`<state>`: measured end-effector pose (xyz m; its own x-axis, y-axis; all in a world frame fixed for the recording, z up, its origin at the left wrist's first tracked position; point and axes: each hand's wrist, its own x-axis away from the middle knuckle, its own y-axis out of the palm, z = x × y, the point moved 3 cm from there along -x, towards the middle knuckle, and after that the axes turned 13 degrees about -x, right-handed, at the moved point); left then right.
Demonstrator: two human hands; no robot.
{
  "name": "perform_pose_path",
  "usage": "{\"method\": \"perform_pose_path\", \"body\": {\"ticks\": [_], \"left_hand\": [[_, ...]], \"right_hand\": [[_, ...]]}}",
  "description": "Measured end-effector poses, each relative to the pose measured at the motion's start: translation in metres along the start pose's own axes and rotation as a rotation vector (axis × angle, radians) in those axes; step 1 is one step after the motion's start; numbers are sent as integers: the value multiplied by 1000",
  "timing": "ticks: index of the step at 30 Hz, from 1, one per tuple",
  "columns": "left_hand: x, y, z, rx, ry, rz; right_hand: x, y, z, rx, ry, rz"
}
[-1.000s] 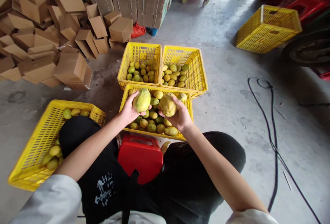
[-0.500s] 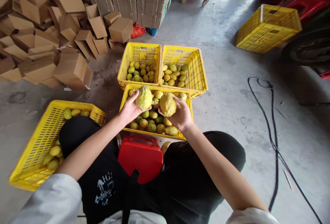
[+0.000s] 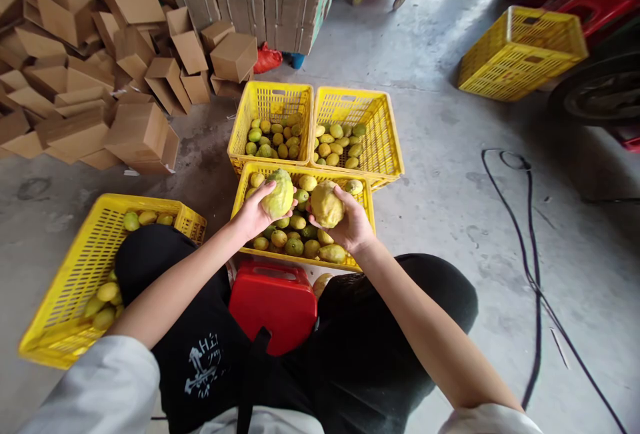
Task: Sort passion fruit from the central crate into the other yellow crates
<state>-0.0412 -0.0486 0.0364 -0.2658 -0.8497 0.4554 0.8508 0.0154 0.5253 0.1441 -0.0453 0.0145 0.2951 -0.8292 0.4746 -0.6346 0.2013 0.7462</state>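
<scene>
My left hand (image 3: 259, 209) is closed round a big green-yellow lemon (image 3: 279, 195) with a bumpy rind. In my right hand (image 3: 354, 222) is a duller yellow, lumpy lemon (image 3: 327, 205), with the thumb at its upper right side. Both fruits are held apart from each other, above the near yellow crate (image 3: 361, 262). Many smaller lemons (image 3: 295, 247), green to yellow, lie in that crate. Part of its contents is hidden behind my hands and the held fruit.
Behind stand two more yellow crates (image 3: 273, 161) (image 3: 393, 131) with lemons. Another crate (image 3: 55, 287) is beside my left leg. A red plastic stool (image 3: 273, 304) sits between my legs. Cardboard boxes (image 3: 135, 131) pile up at left; a black cable (image 3: 533, 241) runs along the floor at right.
The lemon in my left hand has turned and shifted slightly down and left. My right hand still holds its lemon in nearly the same place.
</scene>
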Motion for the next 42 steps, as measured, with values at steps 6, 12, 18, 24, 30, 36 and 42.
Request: {"method": "perform_pose_path", "body": {"ticks": [6,12,18,24,30,36,42], "left_hand": [[1,0,1,87,-14,26],[0,0,3,140,23,11],[-3,-3,-2,68,43,31],[-3,-2,-2,74,26,49],[0,1,2,149,-2,29],[-2,-2,2,77,28,38],[-6,-3,0,42,42,49]], "right_hand": [[2,2,-1,-69,-12,-59],[-1,-1,-1,-110,-70,-6],[-4,-3,-1,-189,-93,-14],[-4,-3,1,-158,-55,-18],[-4,-4,-1,-173,-90,-34],[-4,-5,-2,-183,-102,-60],[-4,-7,-5,-234,-43,61]]}}
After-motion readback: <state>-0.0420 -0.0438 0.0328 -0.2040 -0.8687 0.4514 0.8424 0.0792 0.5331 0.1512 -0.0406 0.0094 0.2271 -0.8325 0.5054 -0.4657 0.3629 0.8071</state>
